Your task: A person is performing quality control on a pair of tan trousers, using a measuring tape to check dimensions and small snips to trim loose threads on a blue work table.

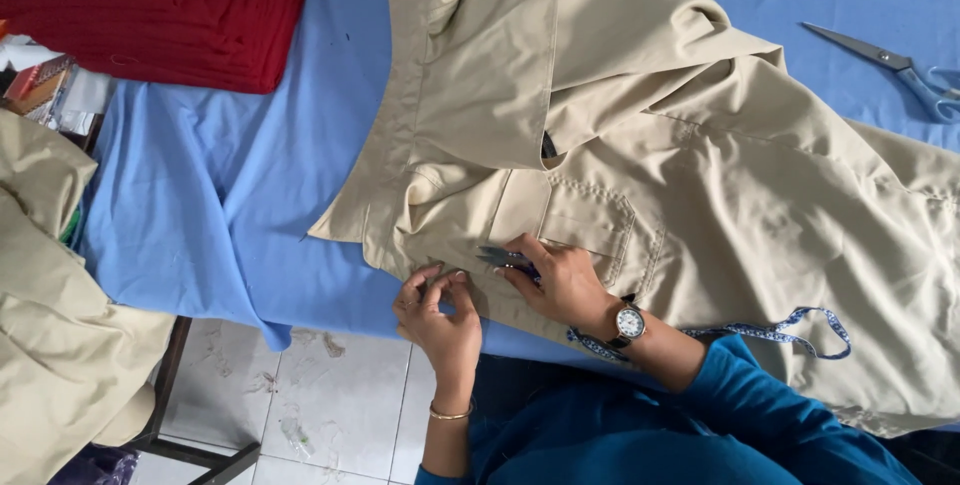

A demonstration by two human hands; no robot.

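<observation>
Pinching the khaki garment's [700, 185] lower edge, the left hand's [440, 320] fingers are closed on cloth. Just right of them, the right hand [565, 280] grips small thread snips [500, 258], whose long axis points left toward that pinch.

A cloth [230, 195] covers the worktop, and a garment [700, 175] is spread on it, filling the middle and right and reaching to the near edge. Both hands rest on the garment's near hem: the left hand [438, 317] at the very edge, the right hand [560, 280] just to its right, beside a stitched pocket [590, 220], with a small thread snip [505, 259] in its grip. A measuring tape [790, 330] lies on the garment near the right forearm. Scissors [890, 65] lie on the cloth at the far right. A folded knit [160, 10] sits at the far left corner. Another piece of fabric [50, 345] hangs left of the worktop, over the floor [330, 405].
</observation>
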